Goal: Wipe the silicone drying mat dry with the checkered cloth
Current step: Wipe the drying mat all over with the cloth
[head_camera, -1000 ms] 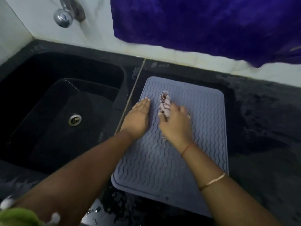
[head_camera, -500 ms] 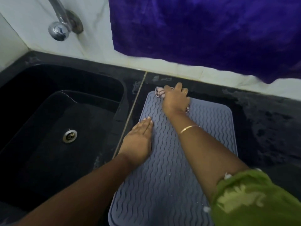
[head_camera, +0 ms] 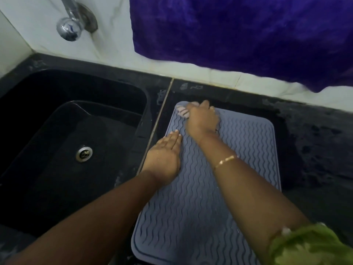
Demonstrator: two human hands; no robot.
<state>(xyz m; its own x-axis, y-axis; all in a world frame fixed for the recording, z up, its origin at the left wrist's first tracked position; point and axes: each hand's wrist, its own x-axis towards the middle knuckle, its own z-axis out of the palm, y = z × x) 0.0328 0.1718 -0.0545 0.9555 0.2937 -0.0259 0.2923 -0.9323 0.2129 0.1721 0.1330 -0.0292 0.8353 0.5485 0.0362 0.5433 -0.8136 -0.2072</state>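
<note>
Checkered cloth gripped in right hand; left hand flat, on mat

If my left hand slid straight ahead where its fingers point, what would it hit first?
Most likely the checkered cloth, bunched under the right hand at the far left corner of the mat. The left hand lies flat, pointing that way.

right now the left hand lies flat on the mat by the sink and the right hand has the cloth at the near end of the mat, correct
Not the near end: the head view shows the right hand holding the cloth at the far end of the mat, by the wall. The left hand does lie flat by the sink.
</note>
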